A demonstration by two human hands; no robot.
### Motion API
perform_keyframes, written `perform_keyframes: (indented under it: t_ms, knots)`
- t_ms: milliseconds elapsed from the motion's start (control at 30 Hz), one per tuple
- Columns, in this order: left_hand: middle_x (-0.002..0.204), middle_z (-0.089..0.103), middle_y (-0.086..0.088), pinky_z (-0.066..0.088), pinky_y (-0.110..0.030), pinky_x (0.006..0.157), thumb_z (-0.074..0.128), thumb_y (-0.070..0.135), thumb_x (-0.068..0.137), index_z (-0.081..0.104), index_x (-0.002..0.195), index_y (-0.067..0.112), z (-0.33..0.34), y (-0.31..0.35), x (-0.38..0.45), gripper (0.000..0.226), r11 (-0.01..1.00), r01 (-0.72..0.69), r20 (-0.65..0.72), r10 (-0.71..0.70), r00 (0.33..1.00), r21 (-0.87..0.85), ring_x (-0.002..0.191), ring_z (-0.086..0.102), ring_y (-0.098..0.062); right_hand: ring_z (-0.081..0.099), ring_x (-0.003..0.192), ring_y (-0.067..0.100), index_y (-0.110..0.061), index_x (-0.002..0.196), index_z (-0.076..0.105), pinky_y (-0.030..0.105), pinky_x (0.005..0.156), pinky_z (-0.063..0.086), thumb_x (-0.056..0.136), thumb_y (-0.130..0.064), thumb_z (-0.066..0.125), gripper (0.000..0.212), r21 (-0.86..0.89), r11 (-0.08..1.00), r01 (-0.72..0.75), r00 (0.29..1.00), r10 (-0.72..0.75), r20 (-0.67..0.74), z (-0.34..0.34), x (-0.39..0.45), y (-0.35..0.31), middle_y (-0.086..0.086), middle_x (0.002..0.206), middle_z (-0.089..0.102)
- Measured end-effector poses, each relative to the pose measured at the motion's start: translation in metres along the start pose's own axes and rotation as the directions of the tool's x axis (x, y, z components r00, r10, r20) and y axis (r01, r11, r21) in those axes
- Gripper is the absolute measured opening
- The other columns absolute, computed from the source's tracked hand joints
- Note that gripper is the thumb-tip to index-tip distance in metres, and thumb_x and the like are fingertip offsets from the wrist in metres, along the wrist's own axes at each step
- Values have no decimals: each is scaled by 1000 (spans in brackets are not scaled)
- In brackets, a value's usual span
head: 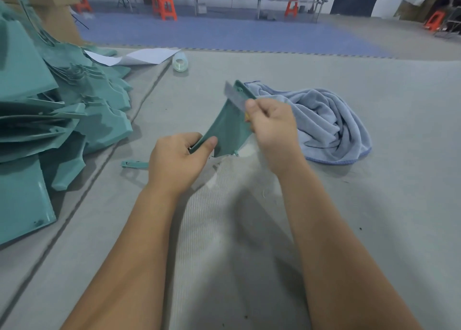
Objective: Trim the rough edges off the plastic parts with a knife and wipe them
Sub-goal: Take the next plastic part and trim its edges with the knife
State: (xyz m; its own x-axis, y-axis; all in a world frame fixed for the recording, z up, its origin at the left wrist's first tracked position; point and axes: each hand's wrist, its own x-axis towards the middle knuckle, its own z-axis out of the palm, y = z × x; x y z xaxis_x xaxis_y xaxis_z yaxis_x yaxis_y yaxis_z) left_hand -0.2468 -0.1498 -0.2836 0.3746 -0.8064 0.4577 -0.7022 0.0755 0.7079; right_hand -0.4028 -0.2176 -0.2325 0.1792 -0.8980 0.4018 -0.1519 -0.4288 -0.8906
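Note:
A teal plastic part (228, 127) is held tilted above the grey table. My left hand (178, 161) grips its near lower corner, thumb on top. My right hand (270, 130) grips a knife, whose grey blade (234, 96) lies against the part's upper right edge; the handle is mostly hidden in the fist, with a bit of yellow showing. A crumpled light blue cloth (326, 125) lies on the table just right of my right hand.
A large pile of teal plastic parts (50, 110) fills the left side. A small teal offcut (133, 165) lies near my left hand. A roll of clear tape (180, 62) and white paper (139, 57) sit farther back. Orange stools stand on the floor beyond.

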Motion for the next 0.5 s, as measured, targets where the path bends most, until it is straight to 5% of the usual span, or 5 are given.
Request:
perform_keyframes:
  t_ms: [167,267,400,500]
  knots:
    - [45,39,-2,26,-28,46,54,51,84,46,58,13,1,-3,0,47,999,-37,2,37,999,10,43,32,-14,25,56,14,4,67,44,28,53,23,100,-12,49,37,156,987,36,998,-27,-56,-6,4,3,2,58,30]
    - [49,47,-8,30,-30,45,53,53,84,52,61,10,1,-3,1,49,999,-28,9,28,1000,20,44,37,-16,26,51,7,3,68,47,17,49,24,98,-12,48,34,291,955,53,999,-52,-11,-7,0,0,-5,57,34]
    - [50,51,-11,40,-40,46,53,54,83,56,62,9,-1,0,2,50,999,-34,2,34,999,16,47,46,-28,32,50,3,-15,59,51,18,54,28,96,-12,51,37,131,990,45,957,-80,279,-2,-10,2,-15,48,37]
    - [50,54,-8,42,-41,47,54,52,82,61,64,16,-2,1,1,41,998,-55,-19,54,998,-16,47,49,-23,30,52,8,-10,57,50,28,56,26,96,-10,54,40,15,1000,25,934,-28,356,4,-16,6,-9,50,34]
